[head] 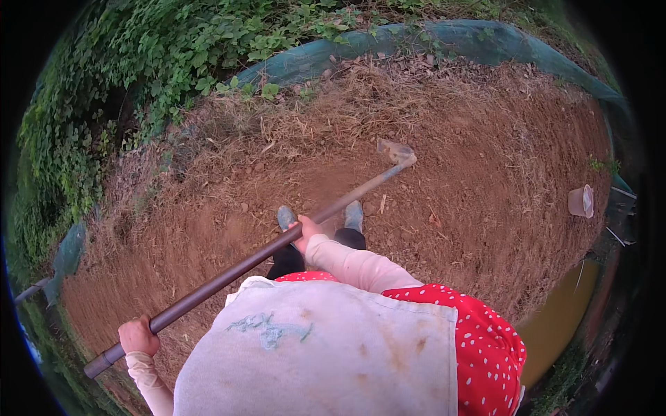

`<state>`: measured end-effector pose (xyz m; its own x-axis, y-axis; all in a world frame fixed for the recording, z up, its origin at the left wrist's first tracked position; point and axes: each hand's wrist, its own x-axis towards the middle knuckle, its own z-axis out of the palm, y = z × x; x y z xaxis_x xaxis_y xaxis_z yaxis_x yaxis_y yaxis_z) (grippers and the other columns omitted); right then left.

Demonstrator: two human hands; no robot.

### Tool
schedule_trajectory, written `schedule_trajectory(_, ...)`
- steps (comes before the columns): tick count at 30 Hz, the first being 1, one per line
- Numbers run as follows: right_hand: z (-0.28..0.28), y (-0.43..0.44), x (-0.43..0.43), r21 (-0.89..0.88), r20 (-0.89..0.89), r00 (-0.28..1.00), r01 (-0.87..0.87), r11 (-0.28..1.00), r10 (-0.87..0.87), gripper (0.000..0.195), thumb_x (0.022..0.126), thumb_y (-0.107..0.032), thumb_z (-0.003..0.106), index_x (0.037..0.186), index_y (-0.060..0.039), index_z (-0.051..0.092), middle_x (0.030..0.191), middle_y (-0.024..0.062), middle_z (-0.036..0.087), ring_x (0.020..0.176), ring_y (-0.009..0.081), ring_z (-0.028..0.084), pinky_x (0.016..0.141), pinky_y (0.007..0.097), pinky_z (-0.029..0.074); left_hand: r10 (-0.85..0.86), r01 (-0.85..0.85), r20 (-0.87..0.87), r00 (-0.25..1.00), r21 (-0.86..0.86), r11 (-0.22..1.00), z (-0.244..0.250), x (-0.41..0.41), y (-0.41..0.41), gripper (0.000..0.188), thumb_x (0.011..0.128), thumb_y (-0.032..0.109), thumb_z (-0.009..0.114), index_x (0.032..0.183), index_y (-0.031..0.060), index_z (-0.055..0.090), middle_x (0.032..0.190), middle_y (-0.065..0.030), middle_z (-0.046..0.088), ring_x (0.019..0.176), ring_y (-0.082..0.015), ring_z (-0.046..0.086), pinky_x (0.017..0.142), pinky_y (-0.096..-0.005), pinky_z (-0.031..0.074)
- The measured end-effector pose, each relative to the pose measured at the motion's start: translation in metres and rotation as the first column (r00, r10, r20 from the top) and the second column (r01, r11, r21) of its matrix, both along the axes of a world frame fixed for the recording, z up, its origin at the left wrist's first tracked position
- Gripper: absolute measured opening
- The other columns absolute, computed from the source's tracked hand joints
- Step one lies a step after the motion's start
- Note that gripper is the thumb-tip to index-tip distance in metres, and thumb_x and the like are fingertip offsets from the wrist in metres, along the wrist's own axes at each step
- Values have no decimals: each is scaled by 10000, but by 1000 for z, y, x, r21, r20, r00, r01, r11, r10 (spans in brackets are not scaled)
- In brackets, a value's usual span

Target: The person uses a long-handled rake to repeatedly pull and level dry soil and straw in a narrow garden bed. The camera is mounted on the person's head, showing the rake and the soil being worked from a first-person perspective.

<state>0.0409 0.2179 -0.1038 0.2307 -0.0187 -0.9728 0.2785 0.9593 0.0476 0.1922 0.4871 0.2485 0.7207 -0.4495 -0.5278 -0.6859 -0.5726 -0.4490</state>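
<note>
A long-handled hoe (250,260) slants across my body from the lower left to the upper right. Near the butt end of its dark shaft, my left hand (139,336) is wrapped around it. My right hand (307,234) grips the shaft farther up, just above my shoes. The hoe's metal blade (396,152) is at the far end, over reddish-brown soil (468,208) beside a band of dry grass (364,106); I cannot tell whether it touches the ground. Both hands are bare, with pale sleeves down to the wrists.
Green netting (442,41) edges the plot at the back, with leafy vines (156,57) behind and to the left. A bucket (580,202) stands on the soil at the right. My shoes (353,216) are planted on the soil. Yellowish-brown water (559,317) seems to lie at lower right.
</note>
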Motion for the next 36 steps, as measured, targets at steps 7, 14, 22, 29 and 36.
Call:
schedule_trajectory(7, 40, -34, -40, -7, 59, 985, 160, 987, -160, 173, 676, -24, 505, 802, -24, 386, 662, 115, 424, 621, 240, 463, 643, 455, 427, -134, 136, 30, 990, -61, 989, -18, 22, -31, 86, 509, 81, 512, 582, 81, 467, 530, -113, 502, 526, -290, 513, 496, -390, 384)
schedule_trajectory(14, 7, -108, -125, -210, -224, 933, 238, 948, -284, 221, 759, -147, 501, 885, -17, 375, 664, 102, 419, 566, 228, 443, 541, 391, 426, -330, 312, -25, 944, -266, 912, -31, -1, -85, 111, 500, 72, 509, 581, 76, 433, 520, -99, 463, 494, -278, 486, 466, -366, 370)
schedule_trajectory(22, 51, -18, -7, 31, -132, 972, 201, 979, -195, 147, 757, -125, 489, 789, 0, 417, 640, 127, 485, 526, 220, 501, 506, 378, 458, -404, 429, 277, 872, -34, 903, 102, 60, -75, 111, 513, 13, 461, 603, 40, 402, 608, -131, 440, 602, -310, 446, 536, -382, 329)
schedule_trajectory(29, 89, 12, 80, 156, 129, 958, 237, 959, -257, 236, 705, -29, 515, 904, 10, 393, 789, 134, 485, 673, 241, 532, 585, 360, 490, -436, 468, 402, 805, 20, 883, 189, 122, -76, 286, 521, -34, 495, 800, 28, 484, 704, -138, 486, 707, -331, 460, 609, -385, 354)
schedule_trajectory(36, 46, -62, -43, -149, -92, 899, 412, 899, -428, 298, 688, 36, 497, 941, 29, 339, 865, 155, 421, 670, 276, 512, 585, 349, 496, -475, 486, 163, 865, -35, 873, 38, 109, -145, 96, 497, 49, 529, 587, 72, 501, 567, -121, 505, 573, -310, 497, 544, -390, 375)
